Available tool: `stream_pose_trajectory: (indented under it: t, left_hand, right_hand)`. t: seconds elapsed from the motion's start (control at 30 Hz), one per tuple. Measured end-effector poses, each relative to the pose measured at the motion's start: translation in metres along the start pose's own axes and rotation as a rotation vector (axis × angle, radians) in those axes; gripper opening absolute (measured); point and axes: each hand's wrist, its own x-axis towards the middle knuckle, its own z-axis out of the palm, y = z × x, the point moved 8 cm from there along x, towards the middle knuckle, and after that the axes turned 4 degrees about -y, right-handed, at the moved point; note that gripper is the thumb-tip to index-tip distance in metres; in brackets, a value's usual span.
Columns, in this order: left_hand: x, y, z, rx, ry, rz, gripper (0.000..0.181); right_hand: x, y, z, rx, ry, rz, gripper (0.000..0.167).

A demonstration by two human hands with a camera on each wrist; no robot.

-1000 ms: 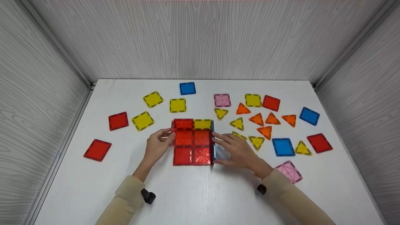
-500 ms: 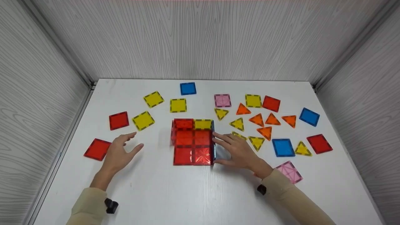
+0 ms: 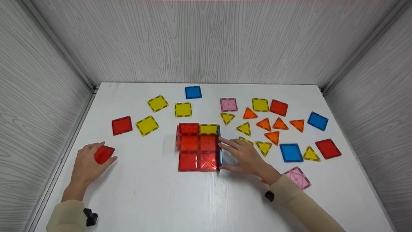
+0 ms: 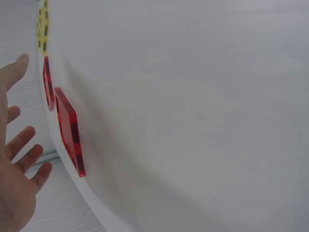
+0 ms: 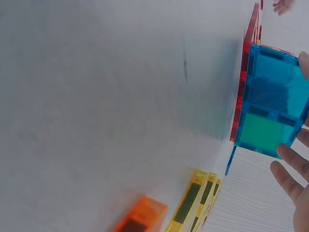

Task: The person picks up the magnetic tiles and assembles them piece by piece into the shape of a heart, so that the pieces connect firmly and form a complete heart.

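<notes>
My left hand (image 3: 84, 166) hangs over the far-left red square tile (image 3: 103, 154), thumb and fingers spread around it. In the left wrist view the hand (image 4: 19, 179) is spread beside that tile (image 4: 68, 128), and contact cannot be told. At the centre stands a structure of red tiles (image 3: 189, 161) with a yellow tile (image 3: 208, 129) at its back. My right hand (image 3: 248, 158) rests its extended fingertips on the structure's blue right side (image 3: 220, 154). The right wrist view shows the fingers of this hand (image 5: 297, 183) at the upright blue tiles (image 5: 273, 89).
Loose square tiles lie at the left and back, including a red one (image 3: 122, 125) and a yellow one (image 3: 147, 125). Orange triangles (image 3: 273, 138), yellow triangles (image 3: 264, 148) and several squares spread over the right side. A pink tile (image 3: 297, 178) lies beside the right forearm.
My left hand has let go of the structure's left side and moved left to the far-left red tile. My right hand has stayed at the blue side.
</notes>
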Motion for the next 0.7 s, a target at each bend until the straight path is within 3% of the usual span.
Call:
stream_pose_trajectory:
  t: [0.13, 0.3, 0.7]
  left_hand:
    - [-0.001, -0.016, 0.003, 0.009, -0.008, -0.035, 0.074]
    - [-0.003, -0.027, 0.011, 0.016, -0.063, -0.085, 0.079]
    - [0.0, -0.031, 0.016, 0.019, -0.075, -0.101, 0.066]
  right_hand:
    - [0.0, 0.0, 0.0, 0.003, -0.002, 0.006, 0.081]
    - [0.0, 0.0, 0.0, -0.004, -0.006, 0.009, 0.081]
    - [-0.001, 0.002, 0.002, -0.004, -0.045, 0.036, 0.079]
